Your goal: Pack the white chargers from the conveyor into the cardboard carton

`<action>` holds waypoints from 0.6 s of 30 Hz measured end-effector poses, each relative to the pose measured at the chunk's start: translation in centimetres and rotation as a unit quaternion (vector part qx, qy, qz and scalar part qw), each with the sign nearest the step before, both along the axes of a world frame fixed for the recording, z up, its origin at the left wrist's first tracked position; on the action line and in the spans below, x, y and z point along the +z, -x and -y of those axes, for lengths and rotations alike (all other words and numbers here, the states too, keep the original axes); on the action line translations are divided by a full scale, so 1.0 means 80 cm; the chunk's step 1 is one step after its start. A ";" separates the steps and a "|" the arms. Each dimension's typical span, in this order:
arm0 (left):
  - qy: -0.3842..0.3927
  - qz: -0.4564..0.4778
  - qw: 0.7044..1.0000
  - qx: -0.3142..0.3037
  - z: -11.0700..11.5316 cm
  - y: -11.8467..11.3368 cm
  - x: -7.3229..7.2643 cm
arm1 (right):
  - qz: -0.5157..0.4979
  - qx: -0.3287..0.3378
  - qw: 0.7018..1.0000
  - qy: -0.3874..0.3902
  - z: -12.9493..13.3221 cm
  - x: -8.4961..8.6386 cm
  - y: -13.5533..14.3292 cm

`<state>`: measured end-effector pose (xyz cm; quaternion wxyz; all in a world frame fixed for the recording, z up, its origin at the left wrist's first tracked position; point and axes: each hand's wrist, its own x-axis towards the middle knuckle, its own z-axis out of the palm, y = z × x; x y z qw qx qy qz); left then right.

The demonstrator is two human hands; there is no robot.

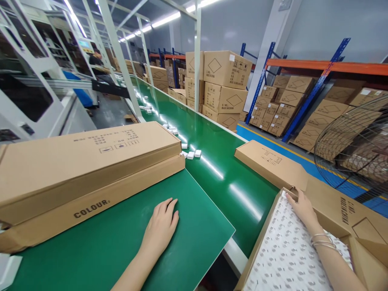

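My left hand [161,222] lies flat on the green worktable [194,238], fingers together and stretched out, with nothing in it. At the right, my right hand [303,208] reaches to the far inner corner of an open cardboard carton [263,242]. Its fingers are bent together at the carton's edge; what they hold, if anything, is hidden. A white layer with repeated small grey marks, perhaps closely packed white pieces [281,250], fills the carton under my right forearm.
Several small white blocks [190,155] lie on the green conveyor belt [218,145]. Long flat cartons [91,161] lie at the left of the table. Carton flaps [269,159] spread over the belt's right edge. A wire-caged fan [357,149] stands right; stacked boxes [226,89] stand behind.
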<state>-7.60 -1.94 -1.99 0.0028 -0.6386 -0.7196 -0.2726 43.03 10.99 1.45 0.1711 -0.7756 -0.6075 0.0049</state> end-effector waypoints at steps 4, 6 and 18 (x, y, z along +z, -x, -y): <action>0.001 -0.002 1.000 0.000 0.001 0.000 0.001 | -0.027 -0.012 0.999 -0.029 0.000 -0.002 0.002; 0.005 -0.004 1.000 0.000 0.002 0.000 0.002 | -0.049 0.003 0.997 -0.056 -0.001 -0.004 0.000; 0.000 -0.017 1.000 -0.005 0.000 0.002 -0.001 | -0.068 0.035 0.996 -0.050 -0.003 -0.006 -0.010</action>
